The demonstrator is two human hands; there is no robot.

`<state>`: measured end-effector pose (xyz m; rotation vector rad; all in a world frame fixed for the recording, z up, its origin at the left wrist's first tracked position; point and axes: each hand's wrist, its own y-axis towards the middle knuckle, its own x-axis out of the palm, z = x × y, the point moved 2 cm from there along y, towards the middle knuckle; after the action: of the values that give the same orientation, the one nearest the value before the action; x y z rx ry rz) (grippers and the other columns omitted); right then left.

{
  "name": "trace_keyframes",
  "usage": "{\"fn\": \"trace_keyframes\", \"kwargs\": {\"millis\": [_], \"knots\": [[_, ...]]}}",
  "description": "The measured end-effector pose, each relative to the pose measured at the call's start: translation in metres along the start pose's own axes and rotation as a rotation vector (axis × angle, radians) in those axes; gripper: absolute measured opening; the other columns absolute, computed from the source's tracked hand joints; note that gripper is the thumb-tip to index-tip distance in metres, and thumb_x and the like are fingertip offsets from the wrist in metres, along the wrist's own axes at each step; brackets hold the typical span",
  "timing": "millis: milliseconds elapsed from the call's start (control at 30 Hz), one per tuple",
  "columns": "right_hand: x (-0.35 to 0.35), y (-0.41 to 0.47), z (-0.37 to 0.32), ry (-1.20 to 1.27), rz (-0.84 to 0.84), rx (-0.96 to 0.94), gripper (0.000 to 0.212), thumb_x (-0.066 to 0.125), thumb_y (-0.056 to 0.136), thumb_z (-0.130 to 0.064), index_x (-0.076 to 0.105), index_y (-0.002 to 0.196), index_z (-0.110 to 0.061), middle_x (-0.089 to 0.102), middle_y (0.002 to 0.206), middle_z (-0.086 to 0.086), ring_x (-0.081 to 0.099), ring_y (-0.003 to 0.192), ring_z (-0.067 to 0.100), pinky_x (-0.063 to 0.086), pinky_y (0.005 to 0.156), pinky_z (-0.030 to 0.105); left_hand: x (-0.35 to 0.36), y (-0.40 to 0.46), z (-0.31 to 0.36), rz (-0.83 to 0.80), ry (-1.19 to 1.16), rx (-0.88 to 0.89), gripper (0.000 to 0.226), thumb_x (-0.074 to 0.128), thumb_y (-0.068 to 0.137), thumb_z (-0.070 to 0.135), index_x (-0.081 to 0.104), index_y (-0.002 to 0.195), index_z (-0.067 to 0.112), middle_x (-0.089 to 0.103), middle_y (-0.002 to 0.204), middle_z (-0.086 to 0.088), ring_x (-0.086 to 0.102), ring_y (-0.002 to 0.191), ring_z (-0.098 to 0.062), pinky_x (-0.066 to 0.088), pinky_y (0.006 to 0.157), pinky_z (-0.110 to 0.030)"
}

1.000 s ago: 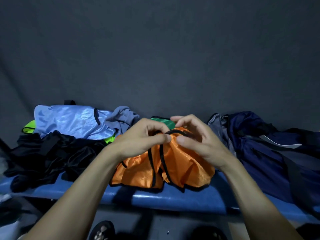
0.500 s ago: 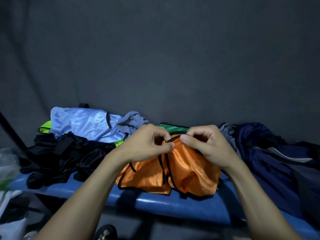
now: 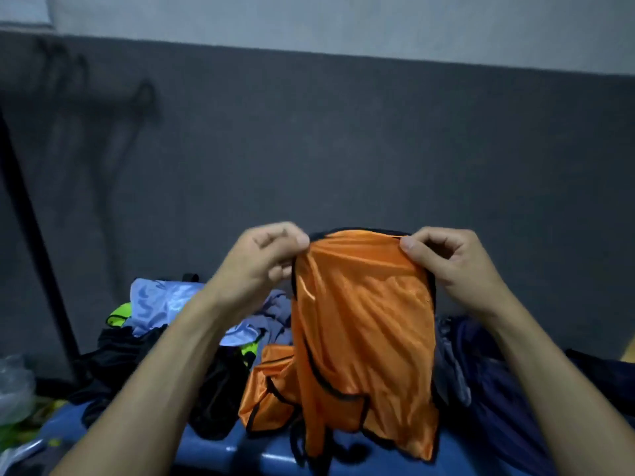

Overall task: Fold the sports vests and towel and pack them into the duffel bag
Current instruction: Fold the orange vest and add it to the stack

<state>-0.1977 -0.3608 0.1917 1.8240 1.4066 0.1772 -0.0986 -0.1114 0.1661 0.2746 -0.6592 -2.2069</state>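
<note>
An orange sports vest (image 3: 364,331) with black trim hangs in front of me, lifted above the blue bench (image 3: 220,451). My left hand (image 3: 264,259) pinches its top edge on the left, and my right hand (image 3: 446,259) pinches the top edge on the right. The vest's lower end still touches the bench. A second orange vest (image 3: 271,383) lies crumpled behind it. The navy duffel bag (image 3: 508,383) sits on the bench at the right, partly hidden by the vest and my right arm.
At the left of the bench lie a light blue vest (image 3: 161,300), a neon yellow vest (image 3: 118,317), a grey cloth (image 3: 275,310) and a black heap of fabric (image 3: 120,359). A dark grey wall stands close behind. A clear plastic bag (image 3: 13,386) sits far left.
Both hands have risen and moved apart, lifting the orange vest off the bench and spreading its top edge. The view has tilted upward.
</note>
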Motion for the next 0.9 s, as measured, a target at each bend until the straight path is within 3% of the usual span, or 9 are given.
{"fn": "trace_keyframes", "kwargs": {"millis": [67, 167, 267, 367, 500, 633, 700, 800, 900], "knots": [[0.004, -0.002, -0.004, 0.187, -0.064, 0.103, 0.028, 0.068, 0.093, -0.034, 0.069, 0.075, -0.013, 0.063, 0.071, 0.002, 0.058, 0.065, 0.023, 0.045, 0.060, 0.028, 0.000, 0.010, 0.043, -0.100, 0.043, 0.021, 0.020, 0.068, 0.087, 0.022, 0.065, 0.067, 0.022, 0.051, 0.065, 0.005, 0.044, 0.058, -0.007, 0.035, 0.055, -0.019], [0.021, -0.009, 0.000, 0.355, -0.254, 0.252, 0.049, 0.075, 0.087, -0.052, 0.065, 0.091, -0.004, 0.050, 0.081, 0.014, 0.041, 0.071, 0.044, 0.026, 0.062, 0.042, 0.006, 0.019, 0.078, -0.287, 0.428, 0.045, 0.024, 0.061, 0.100, 0.017, 0.062, 0.077, 0.017, 0.054, 0.069, 0.004, 0.046, 0.064, -0.010, 0.037, 0.059, -0.021], [0.046, -0.021, -0.005, 0.464, -0.467, 0.369, 0.068, 0.076, 0.086, -0.052, 0.061, 0.129, -0.001, 0.065, 0.116, 0.024, 0.062, 0.104, 0.046, 0.053, 0.090, 0.043, 0.010, 0.018, 0.091, -0.408, 0.586, 0.027, 0.023, 0.059, 0.103, 0.015, 0.057, 0.080, 0.012, 0.050, 0.071, 0.005, 0.041, 0.068, -0.011, 0.032, 0.063, -0.026], [0.069, -0.027, -0.008, 0.551, -0.523, 0.394, 0.078, 0.084, 0.077, -0.050, 0.060, 0.136, -0.006, 0.064, 0.124, 0.023, 0.062, 0.114, 0.039, 0.053, 0.100, 0.041, 0.014, 0.012, 0.098, -0.494, 0.626, -0.012, 0.023, 0.057, 0.103, 0.007, 0.054, 0.080, 0.009, 0.049, 0.069, 0.011, 0.041, 0.065, -0.005, 0.034, 0.062, -0.019], [0.081, -0.022, -0.017, 0.593, -0.404, 0.359, 0.061, 0.087, 0.076, -0.045, 0.067, 0.115, -0.002, 0.054, 0.104, 0.029, 0.049, 0.091, 0.043, 0.047, 0.086, 0.049, 0.018, 0.005, 0.099, -0.557, 0.674, -0.029, 0.022, 0.056, 0.103, 0.005, 0.055, 0.081, 0.009, 0.050, 0.071, 0.011, 0.043, 0.066, -0.003, 0.036, 0.063, -0.016], [0.077, -0.014, -0.040, 0.595, -0.341, 0.244, 0.019, 0.074, 0.087, -0.033, 0.069, 0.081, -0.015, 0.066, 0.066, -0.003, 0.058, 0.060, 0.018, 0.047, 0.062, 0.028, 0.016, 0.000, 0.097, -0.534, 0.638, -0.022, 0.020, 0.059, 0.102, 0.008, 0.057, 0.082, 0.008, 0.052, 0.072, 0.011, 0.045, 0.067, -0.003, 0.037, 0.065, -0.016], [0.073, -0.007, -0.050, 0.540, -0.273, 0.212, 0.025, 0.058, 0.098, -0.021, 0.063, 0.077, -0.011, 0.057, 0.048, -0.010, 0.048, 0.047, 0.014, 0.036, 0.055, 0.025, 0.011, -0.004, 0.092, -0.483, 0.586, -0.015, 0.017, 0.065, 0.100, 0.013, 0.060, 0.084, 0.008, 0.057, 0.074, 0.006, 0.049, 0.071, -0.006, 0.040, 0.068, -0.019], [0.059, 0.012, -0.064, 0.459, -0.197, 0.139, 0.029, 0.061, 0.096, -0.021, 0.061, 0.068, -0.012, 0.057, 0.054, -0.006, 0.053, 0.049, 0.007, 0.042, 0.051, 0.018, 0.002, -0.014, 0.078, -0.407, 0.740, 0.044, 0.019, 0.075, 0.094, 0.019, 0.065, 0.080, 0.011, 0.060, 0.072, -0.007, 0.051, 0.068, -0.008, 0.041, 0.065, -0.026], [0.047, 0.029, -0.079, 0.258, -0.241, 0.026, 0.027, 0.072, 0.089, -0.030, 0.067, 0.069, -0.012, 0.062, 0.069, 0.004, 0.057, 0.063, 0.016, 0.045, 0.061, 0.024, -0.001, -0.026, 0.062, -0.338, 0.929, 0.115, 0.028, 0.077, 0.089, 0.022, 0.059, 0.067, 0.018, 0.055, 0.068, 0.002, 0.045, 0.058, -0.004, 0.036, 0.057, -0.022]]}}
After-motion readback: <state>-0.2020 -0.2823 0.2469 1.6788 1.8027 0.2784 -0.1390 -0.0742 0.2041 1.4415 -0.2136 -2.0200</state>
